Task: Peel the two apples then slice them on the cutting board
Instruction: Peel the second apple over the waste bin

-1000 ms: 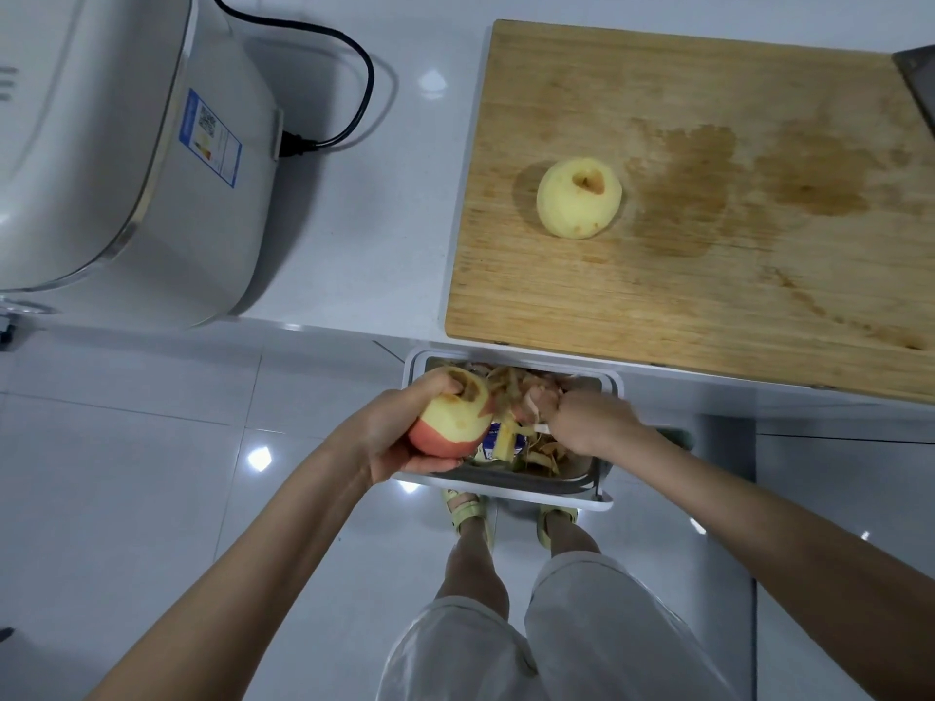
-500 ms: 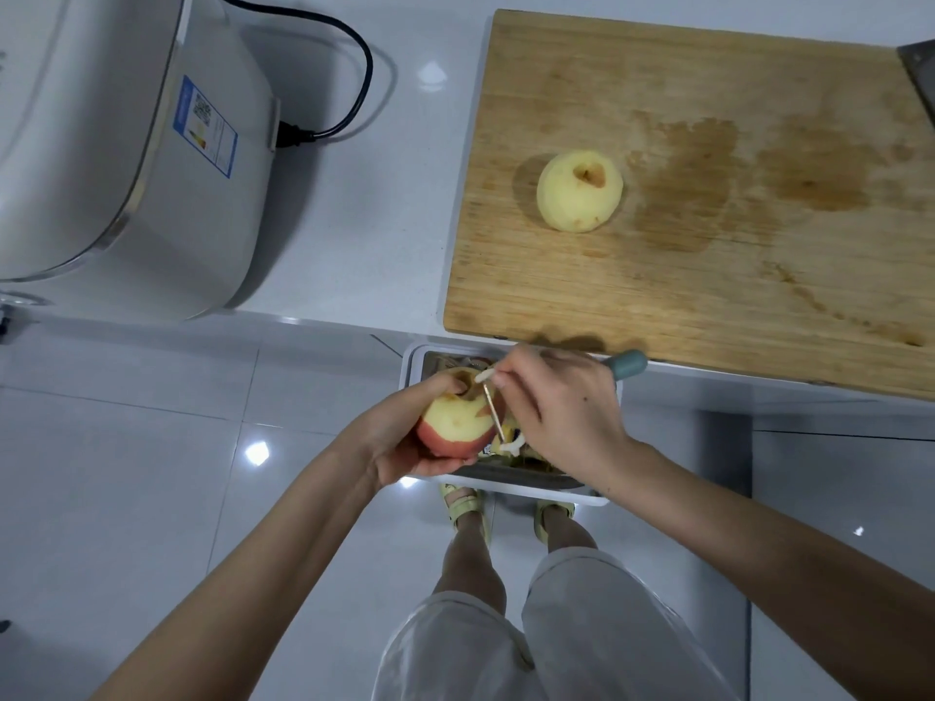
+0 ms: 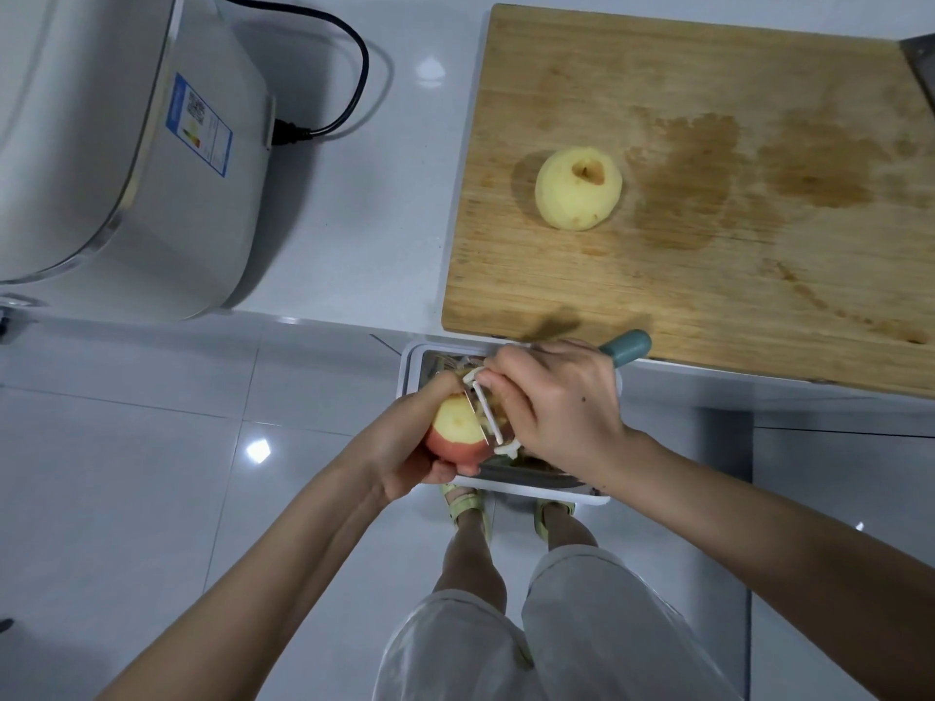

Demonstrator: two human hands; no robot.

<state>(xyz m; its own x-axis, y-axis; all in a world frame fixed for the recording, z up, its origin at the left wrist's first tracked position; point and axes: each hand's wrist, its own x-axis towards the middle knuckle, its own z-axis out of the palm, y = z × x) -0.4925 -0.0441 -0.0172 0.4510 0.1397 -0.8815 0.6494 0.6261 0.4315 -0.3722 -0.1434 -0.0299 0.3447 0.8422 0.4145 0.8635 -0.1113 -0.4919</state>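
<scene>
A fully peeled pale apple (image 3: 578,188) lies on the wooden cutting board (image 3: 708,275), left of its middle. Below the counter edge, my left hand (image 3: 405,452) grips a half-peeled apple (image 3: 458,431), yellow flesh on top and red skin below. My right hand (image 3: 561,412) holds a peeler (image 3: 488,414) with a white head and teal handle (image 3: 625,347). Its blade lies against the right side of the held apple. Both hands hover over a bin (image 3: 412,366) holding peelings.
A large white appliance (image 3: 116,159) with a black power cord (image 3: 349,58) stands on the white counter at the left. A dark object (image 3: 921,63) pokes in at the board's far right corner. Glossy floor tiles and my legs lie below.
My right hand rose from the bin, brought the peeler up to the held apple and laid its blade along the apple's right side. My left hand turned the apple slightly.
</scene>
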